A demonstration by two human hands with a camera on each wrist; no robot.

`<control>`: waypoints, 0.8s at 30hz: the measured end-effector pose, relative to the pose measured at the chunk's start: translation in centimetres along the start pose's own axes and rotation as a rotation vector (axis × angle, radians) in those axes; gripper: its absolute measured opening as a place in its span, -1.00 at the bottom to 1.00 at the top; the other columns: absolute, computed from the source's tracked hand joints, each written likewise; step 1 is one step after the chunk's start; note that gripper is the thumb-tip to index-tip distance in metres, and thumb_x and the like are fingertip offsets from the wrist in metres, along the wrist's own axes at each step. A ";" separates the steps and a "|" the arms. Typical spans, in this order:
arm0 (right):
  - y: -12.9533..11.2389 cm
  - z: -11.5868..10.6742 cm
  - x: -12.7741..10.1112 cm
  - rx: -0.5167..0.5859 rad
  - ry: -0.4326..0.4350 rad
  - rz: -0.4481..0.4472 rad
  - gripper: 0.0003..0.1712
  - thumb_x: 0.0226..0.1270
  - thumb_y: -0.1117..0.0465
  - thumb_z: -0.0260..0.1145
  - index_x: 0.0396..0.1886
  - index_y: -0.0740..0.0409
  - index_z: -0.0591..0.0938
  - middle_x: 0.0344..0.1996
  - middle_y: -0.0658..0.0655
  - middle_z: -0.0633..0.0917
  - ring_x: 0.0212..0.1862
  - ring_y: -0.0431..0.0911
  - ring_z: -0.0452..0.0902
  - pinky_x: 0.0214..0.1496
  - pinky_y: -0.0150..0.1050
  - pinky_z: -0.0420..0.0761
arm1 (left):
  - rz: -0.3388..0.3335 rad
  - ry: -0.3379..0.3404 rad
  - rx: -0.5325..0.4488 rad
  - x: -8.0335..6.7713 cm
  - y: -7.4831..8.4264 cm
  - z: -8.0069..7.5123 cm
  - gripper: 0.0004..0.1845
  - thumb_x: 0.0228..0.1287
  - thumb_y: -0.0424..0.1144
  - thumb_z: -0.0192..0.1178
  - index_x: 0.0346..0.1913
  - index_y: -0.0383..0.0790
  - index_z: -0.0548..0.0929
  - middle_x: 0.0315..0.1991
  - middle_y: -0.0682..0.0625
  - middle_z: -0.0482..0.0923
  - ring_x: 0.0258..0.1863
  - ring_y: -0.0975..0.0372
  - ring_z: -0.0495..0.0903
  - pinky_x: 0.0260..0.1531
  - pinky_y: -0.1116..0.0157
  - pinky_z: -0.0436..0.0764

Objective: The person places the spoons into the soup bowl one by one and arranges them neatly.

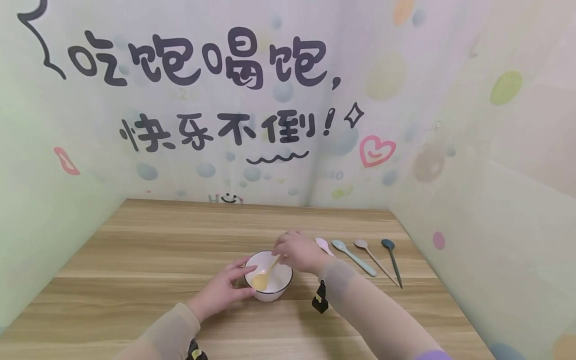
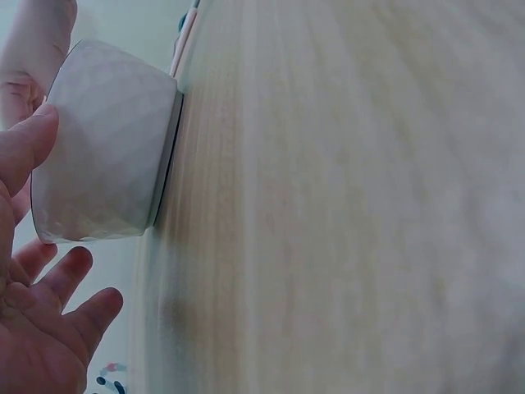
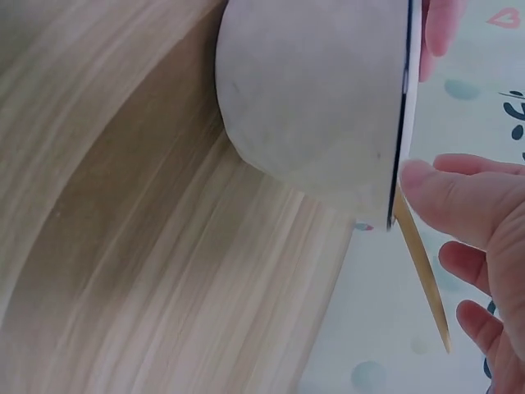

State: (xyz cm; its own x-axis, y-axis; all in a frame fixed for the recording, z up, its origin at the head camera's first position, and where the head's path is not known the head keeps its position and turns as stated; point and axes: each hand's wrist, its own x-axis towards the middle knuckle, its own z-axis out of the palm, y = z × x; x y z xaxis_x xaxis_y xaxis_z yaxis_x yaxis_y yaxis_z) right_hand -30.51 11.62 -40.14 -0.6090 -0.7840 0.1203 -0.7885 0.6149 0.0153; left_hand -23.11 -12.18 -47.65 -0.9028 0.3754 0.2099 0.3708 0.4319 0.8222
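A white bowl [image 1: 268, 296] with a dark rim stands on the table, its faceted outer wall [image 2: 107, 148] showing in the left wrist view. My left hand [image 1: 227, 287] holds it at the left, thumb on the near rim and index finger over the far side; other fingers spread outside. Inside lies a yellow spoon [image 1: 259, 281], bowl end down, its handle [image 3: 425, 275] leaning out over the rim. Above the right rim is my right hand [image 1: 299, 251], fingers bent and apart around the handle. No finger visibly closes on it; the thumb tip [image 3: 418, 182] is by the rim.
Right of the bowl lie a pink spoon [image 1: 322, 244] partly behind the right hand, a mint spoon [image 1: 355, 258], a beige spoon [image 1: 373, 257] and a dark green spoon [image 1: 393, 257]. Printed walls border the wooden table [image 1: 135, 240] at the back and sides.
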 end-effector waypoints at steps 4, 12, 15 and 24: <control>0.4 -0.4 -0.8 0.037 0.054 -0.014 -0.76 0.21 0.22 0.40 -0.10 0.02 0.74 -0.10 -0.02 0.66 0.04 -0.06 0.50 0.14 -0.05 0.47 | -0.005 0.003 -0.009 0.0 0.0 0.0 -0.36 0.08 -0.07 0.43 0.23 -0.23 0.55 0.42 -0.23 0.18 0.35 -0.23 0.18 0.23 -0.18 0.30; 1.6 -0.4 -2.5 0.150 0.207 0.035 -0.73 0.16 0.23 0.44 -0.10 -0.01 0.74 -0.17 -0.06 0.68 -0.06 -0.13 0.56 -0.01 -0.18 0.55 | -0.002 0.010 -0.001 0.0 -0.1 0.1 -0.36 0.07 -0.07 0.44 0.22 -0.25 0.55 0.42 -0.22 0.18 0.35 -0.23 0.18 0.24 -0.18 0.28; 2.1 -0.2 -3.3 0.250 0.243 0.108 -0.72 0.18 0.23 0.44 -0.08 0.05 0.73 -0.16 -0.04 0.69 -0.06 -0.12 0.57 0.01 -0.18 0.57 | 0.001 0.014 0.008 0.0 -0.1 0.0 -0.36 0.07 -0.07 0.44 0.22 -0.25 0.56 0.42 -0.22 0.19 0.35 -0.23 0.18 0.24 -0.18 0.28; 3.5 0.8 -6.3 0.438 0.312 0.358 -0.72 0.22 0.19 0.41 -0.05 0.05 0.71 -0.11 -0.04 0.66 0.00 -0.08 0.56 0.05 -0.09 0.58 | -0.002 0.006 0.013 0.0 0.1 0.0 -0.34 0.07 -0.05 0.43 0.22 -0.26 0.55 0.42 -0.23 0.18 0.35 -0.22 0.18 0.24 -0.18 0.28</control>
State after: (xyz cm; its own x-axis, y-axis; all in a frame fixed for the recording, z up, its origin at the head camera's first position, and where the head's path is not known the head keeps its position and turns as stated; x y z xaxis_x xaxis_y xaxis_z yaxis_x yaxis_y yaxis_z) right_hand -29.44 18.65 -41.67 -0.8395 -0.4341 0.3270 -0.5431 0.6904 -0.4779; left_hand -23.04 -12.19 -47.56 -0.9047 0.3696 0.2118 0.3720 0.4435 0.8154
